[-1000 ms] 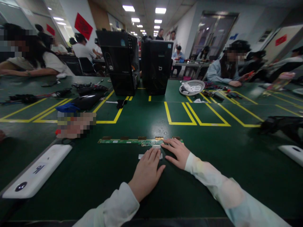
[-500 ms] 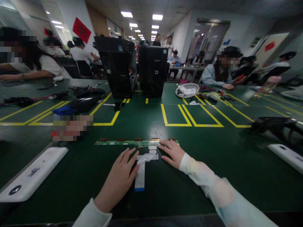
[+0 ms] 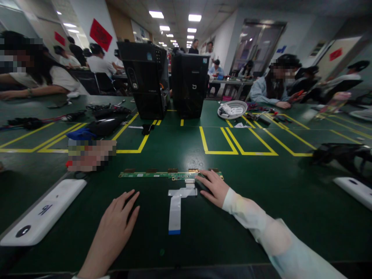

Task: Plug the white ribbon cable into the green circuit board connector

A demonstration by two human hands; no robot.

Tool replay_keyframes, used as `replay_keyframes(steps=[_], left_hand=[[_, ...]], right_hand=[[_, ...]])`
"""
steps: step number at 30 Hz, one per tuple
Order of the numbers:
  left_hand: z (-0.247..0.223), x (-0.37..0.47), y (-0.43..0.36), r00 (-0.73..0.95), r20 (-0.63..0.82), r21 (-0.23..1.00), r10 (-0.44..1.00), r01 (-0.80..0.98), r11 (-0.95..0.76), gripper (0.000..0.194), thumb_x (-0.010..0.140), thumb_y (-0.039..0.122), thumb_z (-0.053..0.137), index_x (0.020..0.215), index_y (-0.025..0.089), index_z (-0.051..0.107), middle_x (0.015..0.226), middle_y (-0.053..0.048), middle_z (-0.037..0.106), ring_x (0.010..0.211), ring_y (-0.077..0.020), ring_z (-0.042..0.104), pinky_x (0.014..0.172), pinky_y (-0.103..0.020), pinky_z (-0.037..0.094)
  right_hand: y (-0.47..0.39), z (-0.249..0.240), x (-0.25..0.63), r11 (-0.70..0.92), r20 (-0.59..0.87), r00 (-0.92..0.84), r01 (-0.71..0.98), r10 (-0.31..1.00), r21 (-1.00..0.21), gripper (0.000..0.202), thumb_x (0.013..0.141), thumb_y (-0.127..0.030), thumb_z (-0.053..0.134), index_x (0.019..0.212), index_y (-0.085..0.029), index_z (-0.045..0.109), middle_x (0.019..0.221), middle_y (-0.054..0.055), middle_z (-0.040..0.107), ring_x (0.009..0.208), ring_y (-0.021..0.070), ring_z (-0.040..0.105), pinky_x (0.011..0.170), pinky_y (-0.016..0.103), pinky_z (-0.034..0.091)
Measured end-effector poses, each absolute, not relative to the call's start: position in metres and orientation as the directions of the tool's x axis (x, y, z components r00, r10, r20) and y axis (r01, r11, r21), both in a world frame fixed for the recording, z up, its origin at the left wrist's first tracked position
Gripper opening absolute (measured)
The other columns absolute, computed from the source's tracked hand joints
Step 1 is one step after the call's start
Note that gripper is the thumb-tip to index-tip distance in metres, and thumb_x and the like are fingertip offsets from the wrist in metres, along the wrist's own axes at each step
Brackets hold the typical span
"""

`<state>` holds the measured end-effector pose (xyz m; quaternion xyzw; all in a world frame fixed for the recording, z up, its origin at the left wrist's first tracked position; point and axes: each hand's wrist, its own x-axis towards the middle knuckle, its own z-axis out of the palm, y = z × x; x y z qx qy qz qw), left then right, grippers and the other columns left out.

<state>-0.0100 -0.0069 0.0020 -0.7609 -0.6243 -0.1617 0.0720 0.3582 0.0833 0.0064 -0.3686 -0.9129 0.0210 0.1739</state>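
Left hand: the left hand (image 3: 112, 221) is palm down over the counter (image 3: 145, 244), well left of the ribbon cable (image 3: 174, 213); it holds nothing.
Left fingers: open and loosely spread, slightly curved, the thumb apart from the others; whether they touch the counter, I cannot tell.
Right hand: the right hand (image 3: 215, 189) is palm down at the right part of the circuit board (image 3: 154, 175).
Right fingers: open and spread, not closed around anything; the upper ones reach over the board and appear to rest on it, while the thumb points toward the ribbon cable, just beside its right end.
Circuit board: long, narrow and green, lying flat across the counter, with brown tabs along its far edge.
Ribbon cable: white and folded, running from the white connector (image 3: 190, 181) at the board's near edge toward the person, with a sideways fold and a blue end.
White device: a long white device (image 3: 43, 213) lies to the left of the left hand.
Computer towers: two black computer towers (image 3: 190, 87) stand upright beyond the board.
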Motion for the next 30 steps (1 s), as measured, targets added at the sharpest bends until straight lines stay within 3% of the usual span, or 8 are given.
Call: replay_keyframes(steps=[8, 20, 25, 30], left_hand=[[0.007, -0.003, 0.002, 0.13, 0.354, 0.12, 0.926, 0.976, -0.183, 0.053, 0.094, 0.045, 0.034, 0.128, 0.012, 0.058, 0.13, -0.016, 0.057, 0.119, -0.0311, 0.054, 0.102, -0.05, 0.044], [0.007, -0.002, 0.001, 0.122, 0.346, 0.12, 0.93, 0.978, -0.173, 0.052, 0.095, 0.044, 0.034, 0.129, 0.012, 0.056, 0.131, -0.016, 0.056, 0.12, -0.0305, 0.053, 0.104, -0.051, 0.042], [0.007, -0.002, 0.001, 0.115, 0.337, 0.132, 0.934, 0.977, -0.168, 0.052, 0.095, 0.044, 0.034, 0.13, 0.013, 0.056, 0.132, -0.016, 0.056, 0.122, -0.0306, 0.052, 0.105, -0.051, 0.042], [0.007, -0.002, 0.001, 0.105, 0.321, 0.145, 0.941, 0.977, -0.159, 0.052, 0.094, 0.045, 0.034, 0.13, 0.015, 0.056, 0.133, -0.016, 0.056, 0.122, -0.031, 0.052, 0.104, -0.052, 0.042]], right_hand=[[0.074, 0.023, 0.343, 0.769, 0.206, -0.741, 0.609, 0.64, -0.195, 0.053, 0.091, -0.043, 0.053, 0.14, -0.026, 0.048, 0.15, 0.015, 0.034, 0.14, 0.0314, 0.028, 0.112, 0.057, 0.024], [0.059, 0.018, 0.365, 0.738, 0.163, -0.72, 0.65, 0.674, -0.18, 0.053, 0.093, -0.047, 0.048, 0.142, -0.028, 0.047, 0.15, 0.014, 0.036, 0.139, 0.031, 0.031, 0.111, 0.058, 0.026], [0.024, 0.011, 0.427, 0.654, 0.229, -0.618, 0.743, 0.752, -0.141, 0.048, 0.097, -0.045, 0.041, 0.142, -0.03, 0.046, 0.149, 0.011, 0.038, 0.138, 0.0278, 0.034, 0.111, 0.053, 0.031], [-0.023, 0.001, 0.51, 0.497, 0.274, -0.446, 0.854, 0.852, -0.155, 0.05, 0.095, -0.047, 0.041, 0.141, -0.03, 0.048, 0.149, 0.01, 0.039, 0.135, 0.0303, 0.038, 0.109, 0.054, 0.035]])
